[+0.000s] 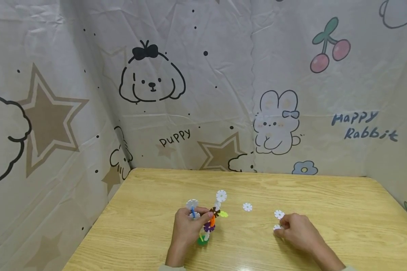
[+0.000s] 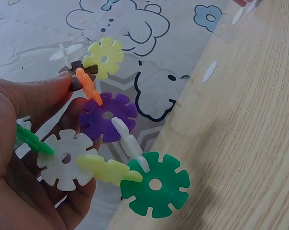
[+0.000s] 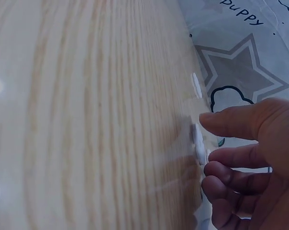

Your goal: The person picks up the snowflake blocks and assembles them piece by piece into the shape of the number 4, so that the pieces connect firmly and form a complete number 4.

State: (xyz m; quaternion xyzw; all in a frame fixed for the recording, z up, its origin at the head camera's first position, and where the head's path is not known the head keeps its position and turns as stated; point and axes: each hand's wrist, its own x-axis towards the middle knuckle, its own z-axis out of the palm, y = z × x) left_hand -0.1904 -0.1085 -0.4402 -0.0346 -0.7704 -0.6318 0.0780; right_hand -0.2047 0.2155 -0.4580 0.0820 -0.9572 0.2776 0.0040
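The left hand is on the left side of the scene and holds up a chain of notched plastic discs, above the surface. Its thumb and a finger are clamped on the brown disc; this grip is probably chosen because it leaves the other pieces free and does not bend their joints. Each disc is pushed by its slot into the next one, so neighbours stand crosswise. From the brown disc go a yellow disc and an orange disc, then a purple disc, and lower a green disc. A pale disc lies against the curled fingers, which seem to support this side of the chain. On the far end stands a white disc. To the left of the hand a blue piece joins two more white discs; how they connect behind the fingers, I cannot tell.

The right hand is well apart from the left one, low at the right. Its thumb and index finger are separated, beside the nearer of two loose discs; whether they touch it is not clear. The farther one is just beyond, and a third loose disc lies between the hands. All three lie flat, so they probably rest steadily.
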